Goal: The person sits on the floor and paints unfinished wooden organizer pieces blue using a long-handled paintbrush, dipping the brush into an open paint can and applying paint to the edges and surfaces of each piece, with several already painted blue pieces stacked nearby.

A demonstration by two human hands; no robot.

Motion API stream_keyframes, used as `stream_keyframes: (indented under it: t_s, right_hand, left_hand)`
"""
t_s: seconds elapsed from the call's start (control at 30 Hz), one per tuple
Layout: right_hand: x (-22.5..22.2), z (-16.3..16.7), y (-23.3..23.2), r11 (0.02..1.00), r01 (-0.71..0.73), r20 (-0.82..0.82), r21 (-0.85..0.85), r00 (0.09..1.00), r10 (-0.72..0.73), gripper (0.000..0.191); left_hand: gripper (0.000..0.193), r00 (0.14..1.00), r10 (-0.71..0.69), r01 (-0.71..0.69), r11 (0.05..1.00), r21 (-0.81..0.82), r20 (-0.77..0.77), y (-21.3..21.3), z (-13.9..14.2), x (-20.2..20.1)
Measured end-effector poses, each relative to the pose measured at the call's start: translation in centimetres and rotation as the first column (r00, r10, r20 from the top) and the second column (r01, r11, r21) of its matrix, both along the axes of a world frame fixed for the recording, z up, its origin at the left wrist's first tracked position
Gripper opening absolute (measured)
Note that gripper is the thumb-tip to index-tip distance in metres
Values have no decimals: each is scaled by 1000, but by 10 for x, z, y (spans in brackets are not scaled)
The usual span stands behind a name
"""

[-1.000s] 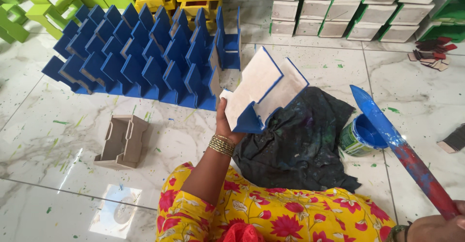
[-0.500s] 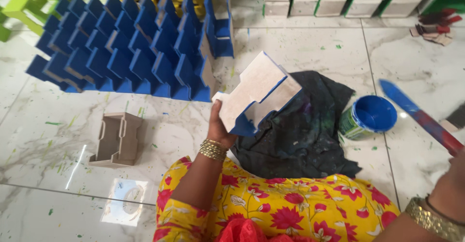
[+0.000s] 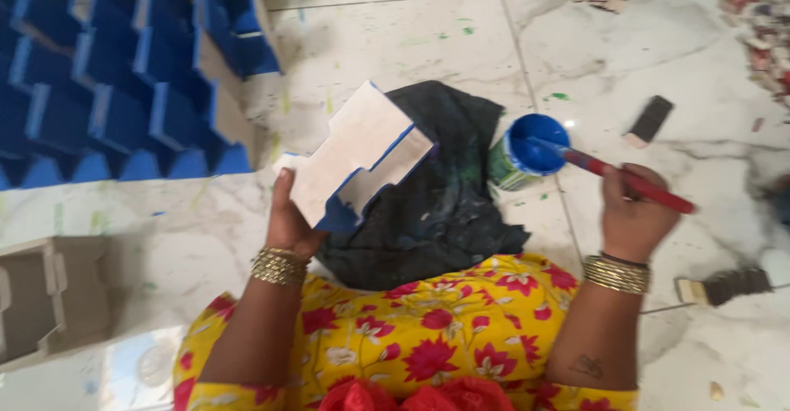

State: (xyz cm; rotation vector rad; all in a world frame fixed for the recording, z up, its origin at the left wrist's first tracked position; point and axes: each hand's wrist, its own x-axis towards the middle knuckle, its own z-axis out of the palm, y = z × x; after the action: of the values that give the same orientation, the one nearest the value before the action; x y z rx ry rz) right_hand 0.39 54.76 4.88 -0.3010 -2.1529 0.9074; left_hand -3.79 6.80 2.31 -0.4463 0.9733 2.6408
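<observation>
While our left hand (image 3: pixel 290 223) clamps the half-painted block (image 3: pixel 355 160) and right-hand fingers (image 3: pixel 627 182) pinch the brush (image 3: pixel 625 179) in the tin (image 3: pixel 527 149), overloaded bristles could drip blue onto the cloth (image 3: pixel 440 205).

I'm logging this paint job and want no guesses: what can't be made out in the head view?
- Brush bristles: sunk in the blue paint can, so their state is hidden.
- Left hand fingers: behind the half-painted white piece; grip unseen.
- Unpainted grey piece: cut off by the left edge.
- Blue painted pieces: motion-blurred, cut by the top edge; no count possible.
- Right hand palm: faces away.
</observation>
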Motion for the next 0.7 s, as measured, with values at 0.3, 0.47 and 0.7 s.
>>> stream_keyframes:
  t_s: [0.3, 0.47, 0.7]
  right_hand:
    - [-42, -7, -37, 997, 65, 124, -49, 991, -58, 25]
    - [-43, -9, -32, 999, 29, 144, 27, 989, -33, 22]
    - [-16, -3, 1, 999, 29, -29, -17, 999, -30, 17]
  left_hand:
    - [84, 998, 14, -6, 993, -116, 63, 12, 10, 0]
    - [84, 999, 7, -1, 994, -112, 52, 9, 8, 0]
    - [79, 1000, 8, -7, 994, -113, 14, 7, 10, -3]
